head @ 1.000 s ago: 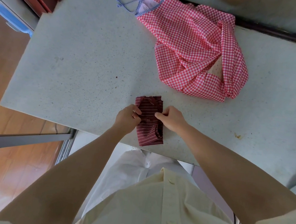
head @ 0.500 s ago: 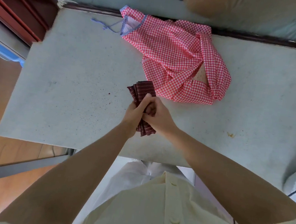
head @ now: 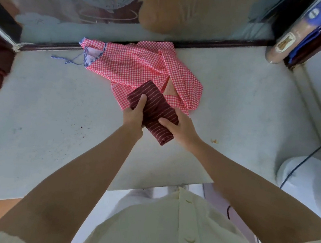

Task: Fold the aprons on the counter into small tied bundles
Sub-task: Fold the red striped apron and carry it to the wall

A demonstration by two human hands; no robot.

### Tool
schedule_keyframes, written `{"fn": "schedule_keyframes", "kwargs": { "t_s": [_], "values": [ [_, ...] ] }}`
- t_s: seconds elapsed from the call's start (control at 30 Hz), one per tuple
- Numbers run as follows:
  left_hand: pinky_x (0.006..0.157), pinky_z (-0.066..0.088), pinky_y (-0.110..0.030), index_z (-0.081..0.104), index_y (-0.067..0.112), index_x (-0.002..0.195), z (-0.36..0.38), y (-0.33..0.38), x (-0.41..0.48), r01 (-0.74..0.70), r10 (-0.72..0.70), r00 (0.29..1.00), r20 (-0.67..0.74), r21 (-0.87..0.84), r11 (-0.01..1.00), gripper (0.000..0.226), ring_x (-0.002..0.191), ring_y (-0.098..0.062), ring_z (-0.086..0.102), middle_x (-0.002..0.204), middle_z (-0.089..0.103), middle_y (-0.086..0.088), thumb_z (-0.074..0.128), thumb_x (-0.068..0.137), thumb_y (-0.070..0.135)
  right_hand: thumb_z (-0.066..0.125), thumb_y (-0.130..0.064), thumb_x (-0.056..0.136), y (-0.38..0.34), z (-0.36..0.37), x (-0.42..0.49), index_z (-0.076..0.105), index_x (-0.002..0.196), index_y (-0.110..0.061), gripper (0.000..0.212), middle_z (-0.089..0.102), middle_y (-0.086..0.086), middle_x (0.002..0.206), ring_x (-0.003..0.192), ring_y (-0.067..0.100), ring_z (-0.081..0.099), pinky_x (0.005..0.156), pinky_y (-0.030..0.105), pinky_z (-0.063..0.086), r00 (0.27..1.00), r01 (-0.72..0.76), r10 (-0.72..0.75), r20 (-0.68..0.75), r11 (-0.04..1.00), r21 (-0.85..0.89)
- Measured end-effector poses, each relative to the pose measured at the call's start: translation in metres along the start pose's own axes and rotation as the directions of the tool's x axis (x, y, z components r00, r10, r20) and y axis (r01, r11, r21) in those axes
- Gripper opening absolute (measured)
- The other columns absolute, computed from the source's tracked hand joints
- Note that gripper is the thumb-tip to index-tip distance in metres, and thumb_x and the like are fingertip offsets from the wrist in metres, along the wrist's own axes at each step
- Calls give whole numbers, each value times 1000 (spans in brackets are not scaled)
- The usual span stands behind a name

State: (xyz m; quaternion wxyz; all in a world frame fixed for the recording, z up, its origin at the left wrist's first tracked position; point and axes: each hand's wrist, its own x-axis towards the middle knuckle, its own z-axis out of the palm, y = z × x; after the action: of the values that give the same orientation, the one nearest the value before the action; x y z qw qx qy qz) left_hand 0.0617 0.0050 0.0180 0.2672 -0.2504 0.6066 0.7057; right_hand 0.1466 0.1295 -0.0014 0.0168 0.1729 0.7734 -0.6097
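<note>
Pale grey table (head: 48, 109) w/ little dark specks. At its far left lies a thin blue & white string (head: 67, 61), tied to the pink checked apron (head: 137, 67). That apron is a loose, crumpled heap at the back of the table, up against the dark edge strip, w/ blue & white trim on its left corner.

Just in front of it is the dark red apron (head: 155, 105), folded small into a thick, tidy block w/ thin pale stripes. It sits mid-table, its far end over the near edge of the pink one. Can't tell if it rests on the table or is lifted a bit.

Left hand (head: 134, 114) grips the block's left side: thumb flat & straight on top, other fingers tucked out of sight. Right hand (head: 182, 127) grips the near right side, thumb on top, fingers curled round the edge. Both arms are bare; a cream button shirt (head: 164, 230) fills the bottom.

Far right, top corner: a clear bottle (head: 282, 45) of brownish stuff w/ a pale label; the writing is too blurry to read. Lower right: a white round thing (head: 308, 176) w/ a dark cord (head: 306, 162) across it.

The red block's long side runs on a slant, far-left to near-right. The far end points at the pink apron; the near end points at the table's front edge.
</note>
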Motion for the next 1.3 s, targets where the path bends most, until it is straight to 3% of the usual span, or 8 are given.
{"fn": "schedule_keyframes", "kwargs": {
  "t_s": [0.17, 0.33, 0.5, 0.73, 0.83, 0.97, 1.1, 1.3],
  "values": [
    [88, 56, -42, 58, 9, 109, 60, -14, -16, 43, -43, 999, 14, 10, 999, 31, 99, -26, 65, 104, 66, -7, 63, 92, 35, 64, -43, 89, 5, -62, -13, 51, 131, -13, 53, 69, 3, 111, 96, 18, 68, 83, 40, 58, 980, 186, -198, -30, 955, -230],
    [83, 59, -35, 53, 18, 122, 119, -22, -40, -287, 283, 950, 130, 14, 958, 30, 100, -17, 66, 111, 66, -1, 54, 98, 35, 64, -29, 93, 2, -121, -15, 26, 149, -28, 68, 56, 0, 130, 112, 17, 62, 89, 38, 57, 998, 58, -59, 13, 995, 77],
    [93, 55, -37, 52, 25, 121, 166, 1, -59, -594, 561, 792, 241, 87, 800, 23, 103, -14, 64, 110, 64, 2, 44, 102, 35, 59, -13, 95, -25, -161, -5, 45, 131, -17, 39, 64, 5, 117, 103, 20, 66, 92, 43, 56, 995, 52, -33, -92, 976, 211],
    [83, 56, -31, 56, 10, 125, 211, 33, -71, -548, 336, 672, 659, 138, 825, 29, 103, -22, 68, 112, 69, -8, 55, 98, 22, 56, -19, 95, -76, -217, 7, 44, 133, -15, 39, 61, 5, 122, 110, 18, 62, 96, 42, 53, 899, 230, -117, -422, 946, 228],
    [83, 58, -35, 54, 14, 125, 239, 57, -83, -679, 429, 603, 673, 151, 718, 27, 100, -19, 69, 112, 68, -7, 49, 101, 24, 56, -27, 95, -105, -247, 8, 50, 130, -16, 37, 64, 7, 120, 107, 19, 66, 93, 39, 55, 895, 251, -96, -436, 916, 313],
    [50, 51, -31, 53, 14, 124, 276, 88, -102, -833, 516, 434, 739, 110, 543, 27, 66, -19, 65, 89, 68, -5, 46, 102, 28, 58, -29, 97, -143, -287, 4, 58, 118, -15, 26, 69, 10, 114, 103, 23, 68, 94, 45, 54, 788, 330, -117, -604, 909, 254],
    [71, 58, -30, 52, 21, 126, 311, 112, -128, -742, 318, 374, 871, 76, 666, 30, 94, -18, 70, 112, 69, -4, 57, 97, 27, 54, -26, 99, -180, -319, -8, 55, 121, -16, 24, 68, 4, 113, 102, 19, 67, 92, 41, 56, 660, 387, -210, -721, 918, 86],
    [72, 59, -33, 58, 21, 122, 357, 141, -150, -905, 402, 215, 890, 26, 425, 33, 91, -17, 70, 102, 71, 0, 63, 93, 34, 59, -18, 96, -218, -355, -33, 55, 124, -6, 31, 70, 7, 110, 92, 16, 71, 76, 27, 58, 616, 456, -150, -774, 869, 194]
  ]
}}
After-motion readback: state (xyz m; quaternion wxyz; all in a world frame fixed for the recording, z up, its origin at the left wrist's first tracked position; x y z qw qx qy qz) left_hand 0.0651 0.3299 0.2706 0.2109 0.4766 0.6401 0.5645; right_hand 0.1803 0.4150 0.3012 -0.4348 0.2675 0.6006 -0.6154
